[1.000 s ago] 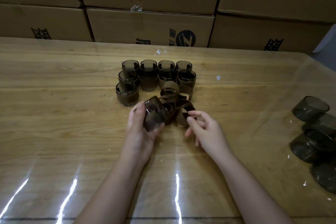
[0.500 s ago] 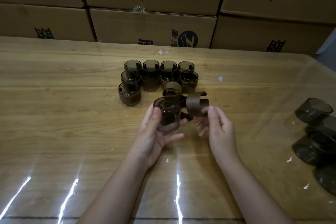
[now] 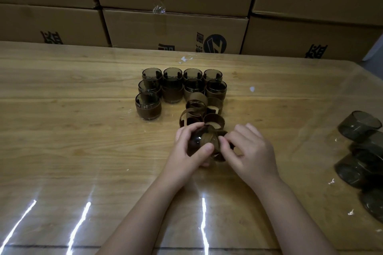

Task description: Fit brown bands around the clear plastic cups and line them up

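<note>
A: Why do we hold the cup (image 3: 195, 141) sideways?
B: So the fingers (image 3: 207, 148) of our left hand (image 3: 186, 151) grip it while our right hand (image 3: 250, 151) pinches the brown band (image 3: 213, 141) on. It's at six o'clock from the loose bands (image 3: 195, 107).
A: And the finished cups (image 3: 172, 91)?
B: In tidy rows at eleven o'clock.
A: Any words?
B: The boxes (image 3: 176, 29) show a round logo (image 3: 215, 44). We can't read the letters.
</note>
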`<state>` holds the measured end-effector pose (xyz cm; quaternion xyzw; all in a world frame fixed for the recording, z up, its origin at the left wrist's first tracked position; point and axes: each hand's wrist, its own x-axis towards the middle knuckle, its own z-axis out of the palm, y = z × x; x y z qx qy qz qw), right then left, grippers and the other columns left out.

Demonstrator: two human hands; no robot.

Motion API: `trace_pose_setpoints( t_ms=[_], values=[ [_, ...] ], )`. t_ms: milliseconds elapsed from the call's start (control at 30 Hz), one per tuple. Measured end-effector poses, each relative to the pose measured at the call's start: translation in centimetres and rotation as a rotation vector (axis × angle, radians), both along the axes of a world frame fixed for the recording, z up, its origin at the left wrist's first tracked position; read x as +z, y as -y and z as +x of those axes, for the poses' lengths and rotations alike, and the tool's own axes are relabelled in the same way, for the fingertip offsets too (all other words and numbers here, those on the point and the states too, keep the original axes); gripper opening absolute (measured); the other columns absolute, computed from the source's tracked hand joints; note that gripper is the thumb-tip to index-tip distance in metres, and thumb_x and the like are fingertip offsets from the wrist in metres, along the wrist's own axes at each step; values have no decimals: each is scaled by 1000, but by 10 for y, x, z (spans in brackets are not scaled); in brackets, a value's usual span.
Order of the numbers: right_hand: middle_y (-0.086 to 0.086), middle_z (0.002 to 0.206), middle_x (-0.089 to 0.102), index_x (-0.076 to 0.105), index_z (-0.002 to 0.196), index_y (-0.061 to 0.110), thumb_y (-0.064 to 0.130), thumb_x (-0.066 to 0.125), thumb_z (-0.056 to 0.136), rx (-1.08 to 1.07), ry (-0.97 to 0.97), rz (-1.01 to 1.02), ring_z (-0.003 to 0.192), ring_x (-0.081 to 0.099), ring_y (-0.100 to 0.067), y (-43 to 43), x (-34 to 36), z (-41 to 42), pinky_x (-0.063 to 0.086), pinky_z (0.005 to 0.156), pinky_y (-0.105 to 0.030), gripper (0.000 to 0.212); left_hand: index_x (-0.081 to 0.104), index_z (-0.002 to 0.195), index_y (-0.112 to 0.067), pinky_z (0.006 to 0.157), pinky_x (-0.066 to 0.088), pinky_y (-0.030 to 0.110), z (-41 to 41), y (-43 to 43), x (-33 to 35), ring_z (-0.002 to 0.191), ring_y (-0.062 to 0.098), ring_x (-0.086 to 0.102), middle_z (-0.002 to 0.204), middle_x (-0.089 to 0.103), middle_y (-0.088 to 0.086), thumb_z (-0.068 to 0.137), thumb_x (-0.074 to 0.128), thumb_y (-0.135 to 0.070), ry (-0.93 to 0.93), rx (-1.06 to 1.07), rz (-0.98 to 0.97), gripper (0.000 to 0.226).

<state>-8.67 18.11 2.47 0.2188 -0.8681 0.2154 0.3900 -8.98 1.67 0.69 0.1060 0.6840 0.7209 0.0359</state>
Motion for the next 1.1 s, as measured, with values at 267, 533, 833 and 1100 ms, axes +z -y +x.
trace_pose_setpoints(
  t_ms=[267, 533, 833, 1100],
  values=[
    [1, 82, 49, 62, 85, 5, 23, 56, 89, 188, 113, -348, 65, 47, -5, 14, -5, 6, 43, 50, -23, 19, 54, 121, -32, 61, 56, 31, 0, 1, 1, 107, 27, 61, 130, 48, 10, 65, 67, -50, -7, 8, 78, 60],
    [12, 104, 55, 46, 112, 38, 47, 45, 89, 246, 425, -715, 96, 57, 3, 23, -5, 8, 45, 79, -11, 25, 56, 115, -33, 54, 53, 30, 3, -1, 2, 99, 33, 61, 124, 50, 16, 66, 64, -51, -68, 51, 83, 53],
    [16, 94, 72, 68, 98, 33, 59, 36, 91, 267, 765, -808, 91, 66, 1, 23, -6, 5, 47, 75, -10, 42, 56, 113, -36, 51, 52, 28, 0, -1, 0, 97, 28, 60, 121, 51, 13, 65, 63, -51, -88, 137, 54, 51],
    [-6, 84, 71, 67, 79, 32, 59, 31, 89, 114, 735, -825, 78, 65, -6, 26, -12, 3, 48, 67, -17, 46, 56, 111, -41, 52, 53, 27, 3, -2, 2, 97, 31, 60, 118, 51, -5, 66, 64, -50, -132, 204, 3, 46]
  ],
)
